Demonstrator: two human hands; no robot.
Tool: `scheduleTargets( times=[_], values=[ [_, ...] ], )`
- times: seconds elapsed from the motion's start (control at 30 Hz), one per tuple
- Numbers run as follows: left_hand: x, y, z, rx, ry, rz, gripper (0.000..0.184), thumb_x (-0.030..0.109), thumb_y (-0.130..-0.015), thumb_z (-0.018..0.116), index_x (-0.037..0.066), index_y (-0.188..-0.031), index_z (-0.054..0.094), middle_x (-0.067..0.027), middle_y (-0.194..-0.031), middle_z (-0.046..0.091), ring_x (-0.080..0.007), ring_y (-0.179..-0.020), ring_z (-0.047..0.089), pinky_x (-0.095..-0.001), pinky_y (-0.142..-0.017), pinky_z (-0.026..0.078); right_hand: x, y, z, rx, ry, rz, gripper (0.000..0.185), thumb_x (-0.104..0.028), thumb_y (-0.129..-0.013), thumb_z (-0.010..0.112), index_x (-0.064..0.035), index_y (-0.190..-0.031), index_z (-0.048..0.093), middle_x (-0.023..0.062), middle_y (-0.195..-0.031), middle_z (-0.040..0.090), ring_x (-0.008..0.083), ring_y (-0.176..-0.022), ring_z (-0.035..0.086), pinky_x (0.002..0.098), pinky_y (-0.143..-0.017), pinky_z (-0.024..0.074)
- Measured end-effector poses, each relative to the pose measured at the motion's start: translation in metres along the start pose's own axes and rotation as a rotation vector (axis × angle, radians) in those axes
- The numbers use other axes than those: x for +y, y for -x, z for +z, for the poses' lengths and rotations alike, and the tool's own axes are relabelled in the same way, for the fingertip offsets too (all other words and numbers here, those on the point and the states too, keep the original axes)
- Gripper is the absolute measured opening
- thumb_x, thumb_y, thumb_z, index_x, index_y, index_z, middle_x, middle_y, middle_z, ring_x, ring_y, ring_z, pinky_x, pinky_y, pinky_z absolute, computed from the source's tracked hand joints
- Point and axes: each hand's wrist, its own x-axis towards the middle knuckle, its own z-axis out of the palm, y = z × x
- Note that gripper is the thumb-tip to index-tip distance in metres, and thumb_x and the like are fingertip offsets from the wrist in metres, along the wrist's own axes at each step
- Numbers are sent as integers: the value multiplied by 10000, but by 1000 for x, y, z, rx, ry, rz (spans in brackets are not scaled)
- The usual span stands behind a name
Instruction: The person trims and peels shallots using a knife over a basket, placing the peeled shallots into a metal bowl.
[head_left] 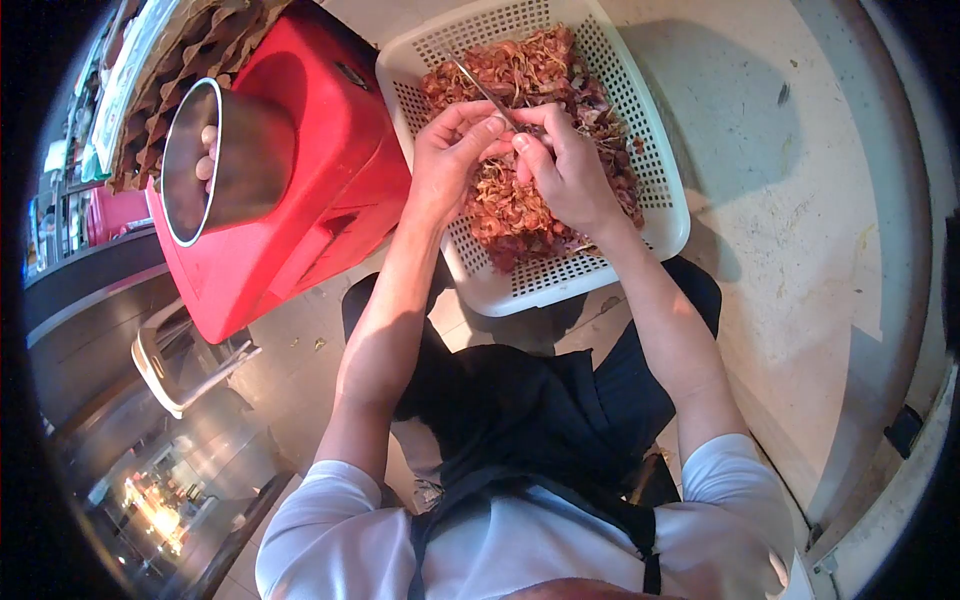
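Note:
My left hand and my right hand meet above a white perforated plastic basket, both closed with fingertips almost touching. A thin-bladed knife points up and left from between them; its handle end seems to lie in my right hand. My left fingers pinch something small that the fingers hide. Reddish-brown, papery onion or shallot skins fill much of the basket below.
At left, a metal pot holding several pale round bulbs sits on a red plastic container. Brown egg-tray-like cardboard stands behind it. A pale wall runs along the right. My knees flank the basket's near edge.

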Motion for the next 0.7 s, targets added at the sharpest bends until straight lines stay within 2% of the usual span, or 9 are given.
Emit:
scheduleTargets(
  times=[0.1, 0.2, 0.37, 0.7],
  values=[
    [0, 0, 1, 1, 23, -3, 199, 42, -900, 638, -33, -1082, 611, -101, -992, 663, -161, -884, 659, -287, -779, 567, -5, 0, -1, 15, -24, 26, 194, -149, -965, 508, -26, -1116, 495, 46, -638, 583, 109, -557, 563, 282, -510, 454],
    [0, -1, 0, -47, 33, -12, 207, 50, -942, 568, -24, -1134, 583, -104, -1032, 651, -179, -937, 645, -302, -833, 554, -5, -1, -4, -12, -129, 98, 190, -156, -972, 497, -21, -1105, 497, 34, -631, 559, 96, -547, 539, 273, -499, 442],
    [1, -2, 0, -39, 8, -34, 221, 34, -938, 551, -30, -1149, 571, -112, -1055, 644, -191, -970, 642, -318, -834, 557, -5, -2, -5, -8, -232, 132, 186, -153, -979, 482, -13, -1099, 501, 22, -639, 532, 80, -539, 514, 254, -487, 434],
    [1, -4, -6, -82, 68, -61, 241, 26, -934, 536, -33, -1167, 552, -131, -1086, 631, -211, -1004, 642, -325, -837, 564, -4, -4, -10, 41, -170, 181, 218, -145, -972, 491, 1, -1133, 486, 35, -679, 550, 83, -565, 540, 242, -489, 438]
  ],
)
